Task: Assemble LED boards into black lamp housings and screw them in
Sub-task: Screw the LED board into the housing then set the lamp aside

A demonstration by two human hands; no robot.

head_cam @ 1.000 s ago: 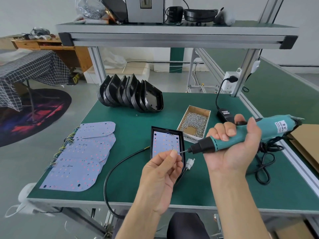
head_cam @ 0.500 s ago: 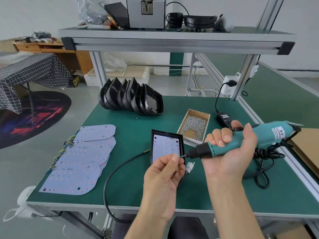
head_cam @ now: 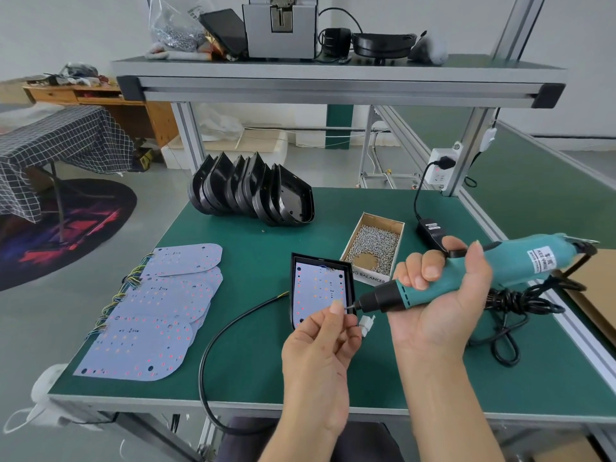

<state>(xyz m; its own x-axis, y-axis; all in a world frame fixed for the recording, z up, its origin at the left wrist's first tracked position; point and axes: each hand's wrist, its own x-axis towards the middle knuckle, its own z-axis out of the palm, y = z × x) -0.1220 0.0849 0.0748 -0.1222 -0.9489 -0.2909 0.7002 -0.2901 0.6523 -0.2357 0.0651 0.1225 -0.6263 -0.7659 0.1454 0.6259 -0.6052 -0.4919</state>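
Note:
A black lamp housing (head_cam: 350, 282) lies on the green table (head_cam: 253, 261) with a pale LED board (head_cam: 316, 288) seated inside it. My right hand (head_cam: 440, 301) grips a teal electric screwdriver (head_cam: 520, 265), tip pointing left above the housing's near right corner. My left hand (head_cam: 320, 355) pinches something small, likely a screw, at the screwdriver bit (head_cam: 350, 307). A black cable (head_cam: 216, 345) runs from the housing over the table's front edge. A white connector (head_cam: 366, 323) lies beside the housing.
Several loose LED boards (head_cam: 156, 315) are stacked at the left. A row of empty black housings (head_cam: 253, 191) stands at the back. An open box of screws (head_cam: 375, 248) sits right of the housing. The screwdriver's coiled cord (head_cam: 510, 305) and power adapter (head_cam: 431, 230) lie at the right.
Both hands have kept the bit and the pinched piece together; they sit slightly lower over the housing's near right corner, though the camera has also shifted.

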